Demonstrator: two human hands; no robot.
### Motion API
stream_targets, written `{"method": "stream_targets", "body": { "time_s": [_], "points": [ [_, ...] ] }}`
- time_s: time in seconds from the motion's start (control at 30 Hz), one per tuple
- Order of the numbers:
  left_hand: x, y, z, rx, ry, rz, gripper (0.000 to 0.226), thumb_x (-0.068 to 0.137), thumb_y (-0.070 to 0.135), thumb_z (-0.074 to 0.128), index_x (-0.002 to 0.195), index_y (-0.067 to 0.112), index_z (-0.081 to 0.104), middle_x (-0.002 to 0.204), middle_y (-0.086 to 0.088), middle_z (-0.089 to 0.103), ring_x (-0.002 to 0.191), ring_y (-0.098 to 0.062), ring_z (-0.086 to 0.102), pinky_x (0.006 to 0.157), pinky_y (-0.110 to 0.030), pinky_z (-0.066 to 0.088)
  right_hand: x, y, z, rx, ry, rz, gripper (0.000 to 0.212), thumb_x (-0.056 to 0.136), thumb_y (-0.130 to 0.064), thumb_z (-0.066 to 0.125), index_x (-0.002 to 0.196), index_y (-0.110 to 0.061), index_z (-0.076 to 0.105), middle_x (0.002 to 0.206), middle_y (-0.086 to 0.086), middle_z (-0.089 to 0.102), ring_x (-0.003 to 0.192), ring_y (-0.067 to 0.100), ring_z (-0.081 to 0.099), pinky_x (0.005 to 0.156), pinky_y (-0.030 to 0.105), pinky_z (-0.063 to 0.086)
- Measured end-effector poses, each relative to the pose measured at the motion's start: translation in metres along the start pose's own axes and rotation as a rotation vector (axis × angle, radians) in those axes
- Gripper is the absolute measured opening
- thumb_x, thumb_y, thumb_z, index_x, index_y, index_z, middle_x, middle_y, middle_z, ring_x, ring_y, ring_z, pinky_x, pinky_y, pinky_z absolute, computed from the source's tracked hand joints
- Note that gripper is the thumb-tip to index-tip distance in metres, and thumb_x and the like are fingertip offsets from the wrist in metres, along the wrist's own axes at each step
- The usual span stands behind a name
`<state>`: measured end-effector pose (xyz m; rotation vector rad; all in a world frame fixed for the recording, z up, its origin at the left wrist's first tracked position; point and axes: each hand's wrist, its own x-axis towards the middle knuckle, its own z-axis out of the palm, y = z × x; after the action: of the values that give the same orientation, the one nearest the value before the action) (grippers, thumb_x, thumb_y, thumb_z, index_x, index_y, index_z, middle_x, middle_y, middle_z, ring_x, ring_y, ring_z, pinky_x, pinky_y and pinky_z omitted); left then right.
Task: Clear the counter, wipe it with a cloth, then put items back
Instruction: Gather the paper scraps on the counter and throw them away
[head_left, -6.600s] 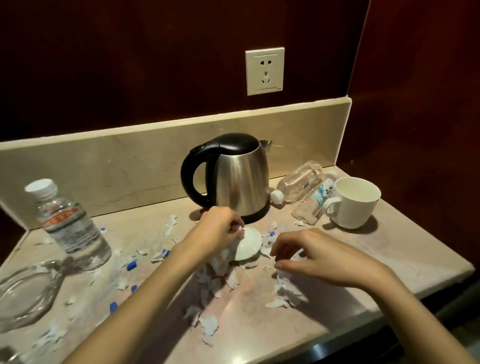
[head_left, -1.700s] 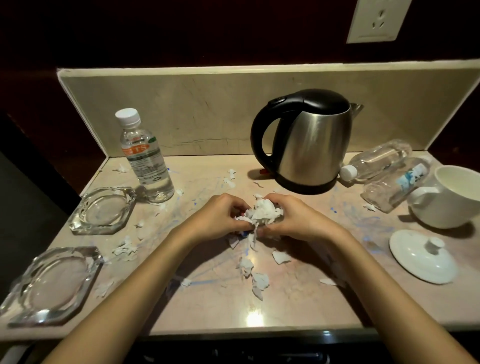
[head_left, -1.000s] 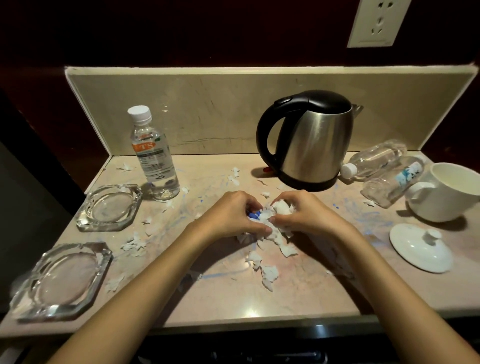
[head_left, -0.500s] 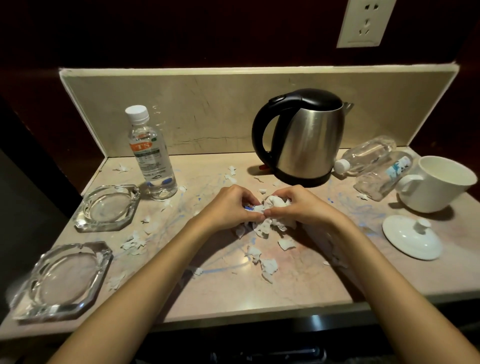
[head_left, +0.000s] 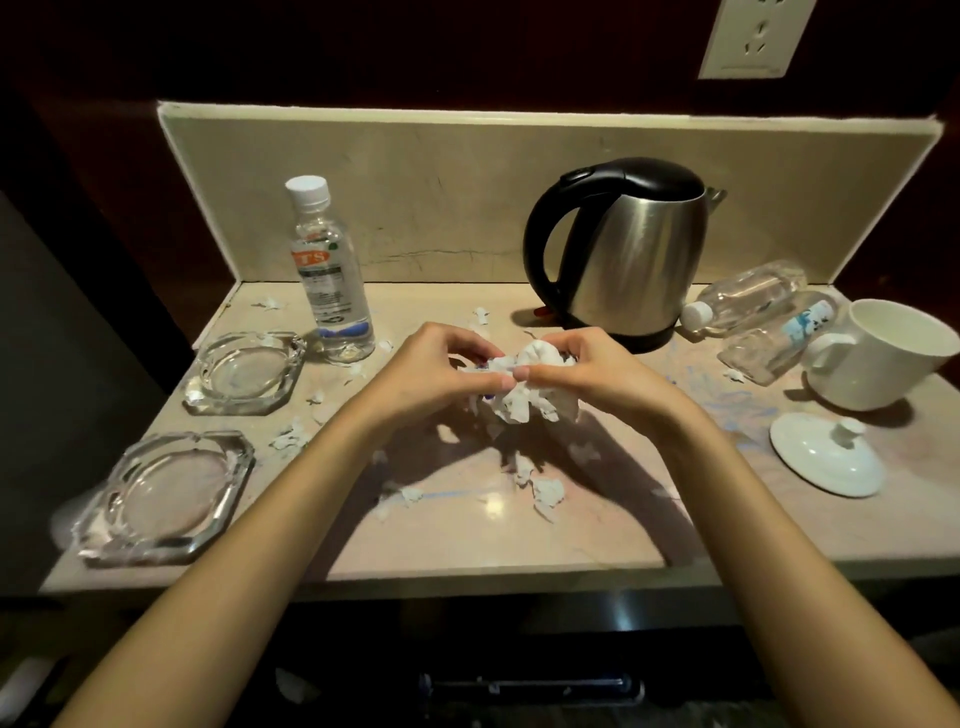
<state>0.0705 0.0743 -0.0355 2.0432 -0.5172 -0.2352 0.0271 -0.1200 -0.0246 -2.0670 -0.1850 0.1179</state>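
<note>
- Currently both hands meet above the middle of the counter (head_left: 597, 530); left hand (head_left: 436, 371) and right hand (head_left: 597, 371) each curl their fingers round one wad of torn white paper (head_left: 530, 395), held just clear of the surface. Judged purpose: bundling the litter so that it leaves in one handful.
- Wad: soft, crumpled, ragged-edged; a speck of blue shows by the left fingers.
- Loose scraps (head_left: 540, 486) lie below the hands and toward the ashtrays, so clearing looks only partly done. No cloth in view.
- Counter: smooth pale stone, glossy, with faint blue scribble marks near the right side; judged the wiping target.
- Not yet removed: steel kettle (head_left: 634, 260) with black handle at the back; upright water bottle (head_left: 327, 270); two clear bottles (head_left: 763, 322) lying on their sides; white mug (head_left: 878, 353); its domed lid (head_left: 826, 454) set apart, knob up.
- Two thick octagonal glass ashtrays (head_left: 166, 499) at the left, heavy-looking and slippery.
</note>
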Motion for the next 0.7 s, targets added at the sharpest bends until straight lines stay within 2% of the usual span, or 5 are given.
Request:
{"method": "stream_targets", "body": {
  "time_s": [0.13,0.27,0.4,0.53,0.7],
  "points": [
    [-0.049,0.007,-0.018,-0.019,0.052,-0.033,0.024,0.071,0.026,0.082,0.092,0.02,0.074,0.087,0.001,0.073,0.073,-0.009,0.069,0.07,-0.025,0.053,-0.019,-0.024,0.027,0.014,-0.028,-0.078,0.018,0.086,-0.022,0.07,0.087,-0.004,0.07,0.074,0.004,0.058,0.068,0.008,0.049,0.061,0.025,0.037],
    [-0.114,0.013,-0.028,-0.041,0.126,-0.081,0.023,0.071,0.021,0.083,0.092,0.017,0.074,0.085,-0.002,0.074,0.071,-0.013,0.069,0.067,-0.029,0.056,-0.047,-0.04,0.063,0.024,-0.092,-0.138,0.027,0.086,-0.026,0.069,0.094,0.001,0.069,0.084,0.023,0.065,0.068,0.009,0.052,0.063,0.027,0.04],
    [-0.185,0.0,-0.034,-0.028,0.18,-0.16,0.024,0.07,0.023,0.083,0.092,0.02,0.073,0.084,0.002,0.073,0.07,-0.009,0.069,0.067,-0.026,0.055,-0.077,-0.046,0.115,0.074,-0.2,-0.158,0.022,0.086,-0.025,0.069,0.093,-0.004,0.07,0.085,0.015,0.069,0.068,0.003,0.054,0.061,0.019,0.041],
    [-0.247,-0.024,-0.041,-0.023,0.194,-0.224,0.025,0.07,0.025,0.083,0.092,0.02,0.073,0.085,0.003,0.074,0.079,-0.006,0.069,0.073,-0.02,0.053,-0.101,-0.051,0.166,0.132,-0.304,-0.131,0.021,0.086,-0.027,0.069,0.096,-0.008,0.07,0.087,0.009,0.071,0.073,0.007,0.06,0.064,0.023,0.044],
    [-0.303,-0.069,-0.051,-0.032,0.206,-0.314,0.022,0.069,0.023,0.084,0.088,0.022,0.074,0.075,0.008,0.073,0.068,-0.006,0.065,0.065,-0.021,0.051,-0.121,-0.044,0.237,0.159,-0.339,-0.079,0.02,0.084,-0.028,0.071,0.099,-0.014,0.07,0.09,0.002,0.073,0.082,0.014,0.068,0.071,0.025,0.051]
  ]
}}
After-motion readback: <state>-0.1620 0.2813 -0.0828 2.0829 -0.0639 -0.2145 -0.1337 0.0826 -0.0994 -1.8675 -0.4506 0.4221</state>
